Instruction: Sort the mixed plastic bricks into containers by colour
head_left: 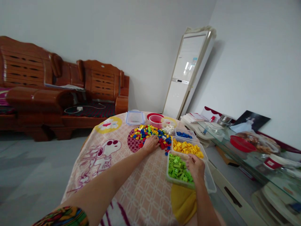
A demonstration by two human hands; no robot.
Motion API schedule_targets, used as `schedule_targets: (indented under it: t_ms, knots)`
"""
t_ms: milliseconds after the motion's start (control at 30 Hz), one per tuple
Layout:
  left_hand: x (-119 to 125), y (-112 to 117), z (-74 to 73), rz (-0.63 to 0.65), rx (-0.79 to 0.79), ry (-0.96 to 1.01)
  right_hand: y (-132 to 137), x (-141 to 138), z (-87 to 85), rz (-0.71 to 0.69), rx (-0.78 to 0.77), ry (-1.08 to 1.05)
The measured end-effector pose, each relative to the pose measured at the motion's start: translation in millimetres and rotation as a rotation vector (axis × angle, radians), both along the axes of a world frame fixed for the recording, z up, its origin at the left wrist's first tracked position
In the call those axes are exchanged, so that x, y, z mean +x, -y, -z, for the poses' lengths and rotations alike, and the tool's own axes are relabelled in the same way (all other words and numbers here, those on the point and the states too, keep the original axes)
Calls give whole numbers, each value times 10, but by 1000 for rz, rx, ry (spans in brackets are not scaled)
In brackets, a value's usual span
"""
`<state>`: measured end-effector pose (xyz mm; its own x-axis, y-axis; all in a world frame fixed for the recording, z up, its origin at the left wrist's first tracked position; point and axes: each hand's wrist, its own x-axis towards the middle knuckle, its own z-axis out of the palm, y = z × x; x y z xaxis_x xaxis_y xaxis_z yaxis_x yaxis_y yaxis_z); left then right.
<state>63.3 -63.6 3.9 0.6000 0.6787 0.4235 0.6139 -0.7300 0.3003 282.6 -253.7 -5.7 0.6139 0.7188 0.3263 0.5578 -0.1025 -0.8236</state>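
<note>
A pile of mixed building blocks [148,131], mostly red, blue and yellow, lies on the patterned tablecloth [138,185]. My left hand [151,144] rests at the near edge of this heap, fingers stretched over the pieces and their tips partly hidden. On the right, my right hand [195,165] hovers over the edge of a tub of green blocks [178,169], with thumb and fingers pinched together. Whatever is between those fingers is too small to make out. Just beyond it sits a tub of yellow blocks [184,147], and farther back a tub of blue blocks [183,135].
White blocks [168,129] are heaped near a pink-rimmed bowl [156,120]. A clear lidded-type container [135,118] stands at the table's far edge. To the right is a cluttered glass-topped table [235,147]; wooden seats [101,81] line the left wall.
</note>
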Motion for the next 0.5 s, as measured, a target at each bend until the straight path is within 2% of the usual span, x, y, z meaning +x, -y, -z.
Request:
schedule_targets:
  t_ms: [133,233,300,400,500]
  knots:
    - [105,-254,-137,-60,-17,53,10,-14,-36,11,-16,50]
    - [163,-275,-180,-44,30,135,26,-126,-126,-6,12,205]
    - [191,-193,-136,85,96,177,33,-290,-197,-106,64,323]
    - [228,-14,5,331,109,128,33,-638,-265,-279,85,514]
    - [255,118,121,414,83,28,29,-961,-262,-425,-26,640]
